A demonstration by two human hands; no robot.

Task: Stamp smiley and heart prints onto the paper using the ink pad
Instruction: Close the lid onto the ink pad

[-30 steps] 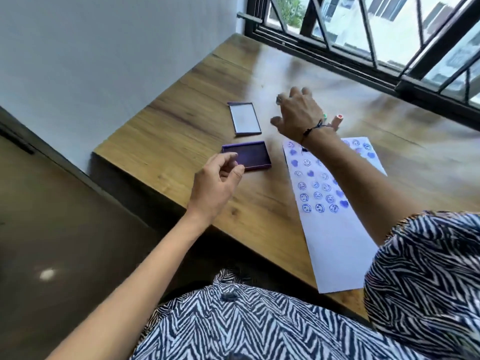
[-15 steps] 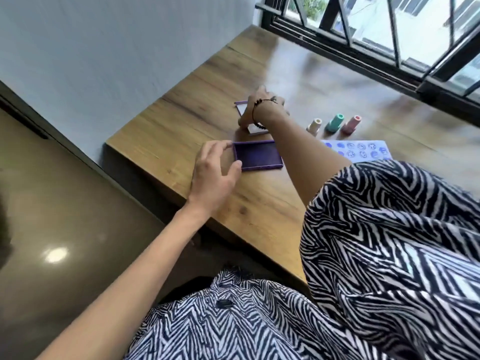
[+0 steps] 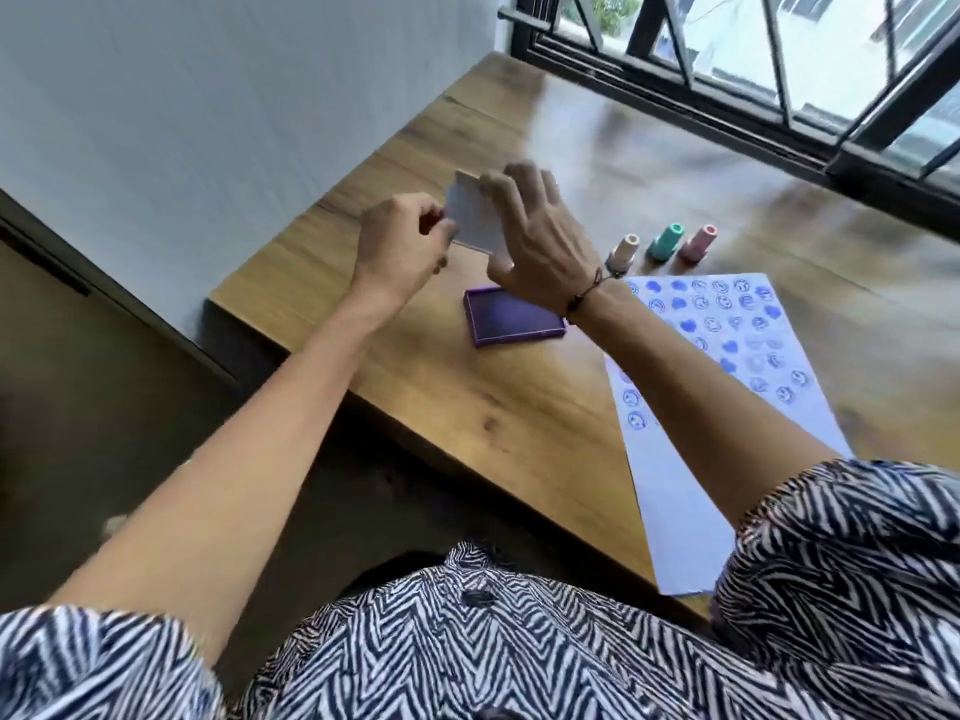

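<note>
Left hand (image 3: 402, 241) pinching one edge of ink pad lid (image 3: 475, 220), lifted above wooden table (image 3: 519, 407); right hand (image 3: 540, 241) gripping opposite edge. Below, open purple ink pad (image 3: 511, 317). Further right, three stamps (image 3: 662, 246) standing beside printed paper (image 3: 727, 345). Risk: lid slipping onto wet ink, or forearm smudging fresh prints

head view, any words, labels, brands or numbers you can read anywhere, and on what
No readable text anywhere.
paper: only blue smiley and heart prints, no words.
lid, held by left hand and right hand: blank.
ink pad: no label visible.
three stamps: any marking too small to tell.
</note>
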